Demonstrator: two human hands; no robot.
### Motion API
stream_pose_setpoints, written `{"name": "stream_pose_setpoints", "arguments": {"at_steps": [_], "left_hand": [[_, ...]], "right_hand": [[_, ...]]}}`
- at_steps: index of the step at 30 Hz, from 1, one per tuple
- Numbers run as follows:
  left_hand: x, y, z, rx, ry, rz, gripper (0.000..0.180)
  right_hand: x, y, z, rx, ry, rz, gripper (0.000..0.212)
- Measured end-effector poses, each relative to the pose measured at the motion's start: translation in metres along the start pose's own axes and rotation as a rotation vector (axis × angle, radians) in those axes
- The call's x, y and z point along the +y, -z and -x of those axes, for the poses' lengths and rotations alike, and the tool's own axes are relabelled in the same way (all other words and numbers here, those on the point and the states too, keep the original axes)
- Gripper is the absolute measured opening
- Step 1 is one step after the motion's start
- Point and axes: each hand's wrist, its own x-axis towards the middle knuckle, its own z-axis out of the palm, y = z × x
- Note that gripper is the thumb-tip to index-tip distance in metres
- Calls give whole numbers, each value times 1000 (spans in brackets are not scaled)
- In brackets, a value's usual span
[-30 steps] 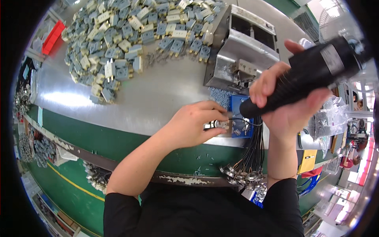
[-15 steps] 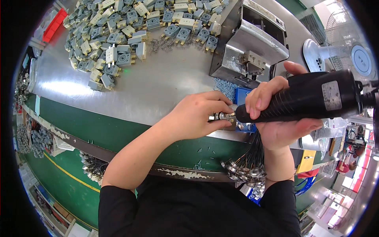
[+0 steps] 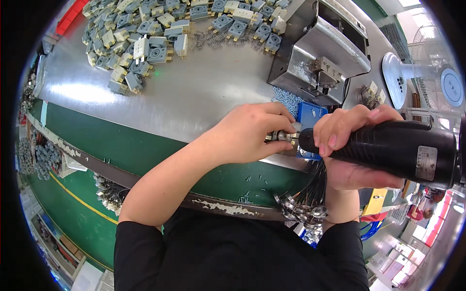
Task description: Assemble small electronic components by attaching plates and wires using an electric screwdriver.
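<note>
My left hand [image 3: 248, 132] pinches a small round metal part with terminals [image 3: 282, 136] between thumb and fingers, at the table's front edge. My fingers cover much of the part. In my right hand [image 3: 345, 133] lies a black electric screwdriver [image 3: 388, 148], held nearly level with its nose pointing left at the metal part. The screwdriver's nose is close to the part; whether its bit touches a screw cannot be made out. Just behind both hands are a heap of small screws [image 3: 287, 101] and a blue tray [image 3: 310, 114].
A pile of grey and cream plastic housings [image 3: 158, 41] covers the table's far left, with loose springs [image 3: 200, 40] beside it. Behind my right hand stands a metal fixture [image 3: 310, 63]. Metal discs on black wires [image 3: 301, 209] hang at the front edge. Loose screws [image 3: 247, 198] lie on the green strip.
The screwdriver has tilted, its rear end swinging down toward me while its nose stays by the metal part. My left hand keeps its pinch. The whole view has shifted slightly.
</note>
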Motion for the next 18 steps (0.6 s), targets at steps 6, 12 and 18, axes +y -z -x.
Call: {"name": "stream_pose_setpoints", "arguments": {"at_steps": [6, 12, 18], "left_hand": [[-2, 0, 1, -20, 15, 13, 23], [-1, 0, 1, -13, -8, -9, 23], [-5, -1, 0, -6, -41, -13, 29]], "right_hand": [[5, 2, 0, -82, 16, -27, 100], [6, 4, 1, -82, 29, -74, 99], [6, 8, -6, -108, -33, -132, 130]]}}
